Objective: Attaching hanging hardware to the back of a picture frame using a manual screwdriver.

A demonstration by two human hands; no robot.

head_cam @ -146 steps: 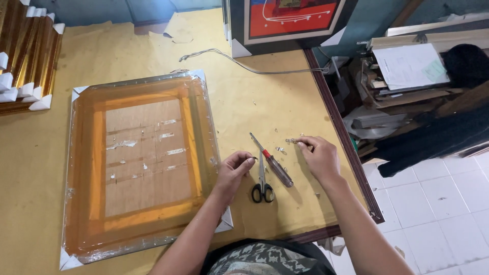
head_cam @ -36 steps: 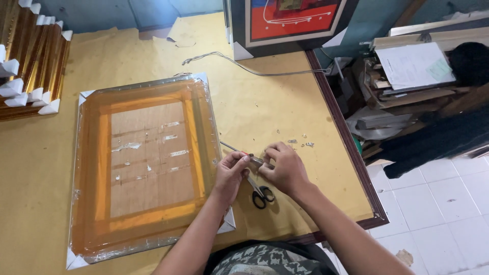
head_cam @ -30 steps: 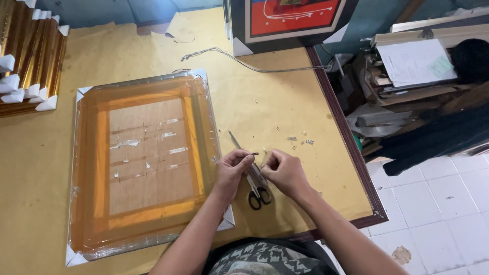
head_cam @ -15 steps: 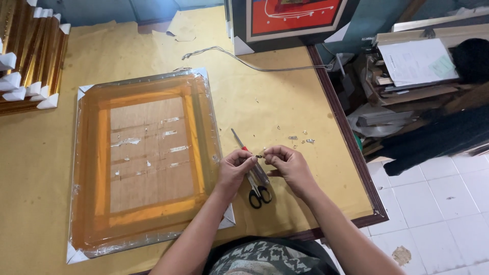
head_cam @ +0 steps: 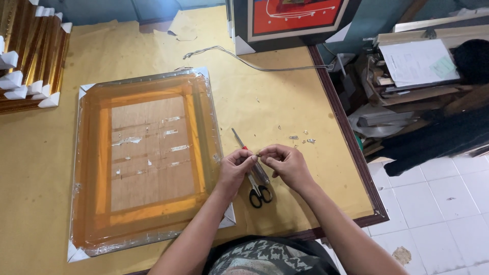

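Small metal piece (head_cam: 259,155) at centre frame, pinched between left hand (head_cam: 235,170) and right hand (head_cam: 286,164), above scissors (head_cam: 259,191) and screwdriver (head_cam: 249,162), wrapped frame (head_cam: 142,158) just left, gold frames (head_cam: 30,56) upper left, cord (head_cam: 244,60) at top.

Soft, even daylight fills the scene; the yellow bench (head_cam: 265,102) is bright and sharp. Plastic wrap on the frame (head_cam: 145,158) left of the scissors (head_cam: 257,188) shows mild glare; shadows beneath the hands are faint
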